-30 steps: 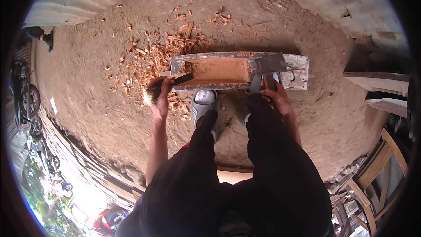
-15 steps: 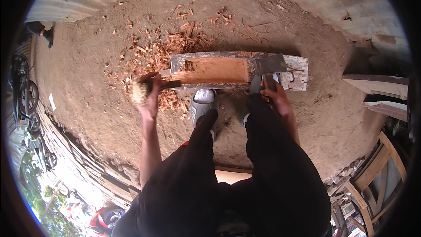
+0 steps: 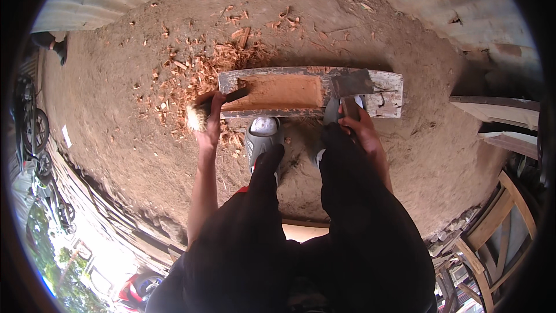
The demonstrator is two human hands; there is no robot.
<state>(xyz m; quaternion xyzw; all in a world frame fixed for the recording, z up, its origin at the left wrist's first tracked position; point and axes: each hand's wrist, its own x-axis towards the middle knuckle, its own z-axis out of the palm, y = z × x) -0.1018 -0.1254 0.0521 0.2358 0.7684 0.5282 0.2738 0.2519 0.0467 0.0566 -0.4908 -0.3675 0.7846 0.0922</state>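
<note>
Clock's centred on the middle of the head view, 12 at the top. Closest up: two legs (image 3: 243, 243) in black trousers, down around 5 and 7, with one pale board (image 3: 304, 232) showing between the thighs at 6. Two hands, both busy. The right hand (image 3: 365, 130), near 3, has its fingers wrapped round the handle of one hammer (image 3: 352, 83); its dark head is over the wood around 2, can't tell if it's resting there. The left hand (image 3: 213, 122), near 10, is gripping one tool (image 3: 236, 94) with a dark flat blade and a fuzzy pale butt. Blade points toward 2, over the left end of the hollow; can't tell if the tip touches.

Two grey shoes (image 3: 255, 146), the right one mostly hidden by hand and hammer. Just past the left shoe is the wood (image 3: 278, 91), one piece lying crosswise at 12: one long reddish hollow, dark worn rim, whitish right end.

Chips (image 3: 217, 61): way too many to count, thickest around 11, on brown dirt (image 3: 434, 174). Farther out, one wooden frame (image 3: 492, 223) at 4, one red bike (image 3: 134, 290) between 7 and 8, and two metal sheets (image 3: 145, 0) at 11 and between 1 and 2.
</note>
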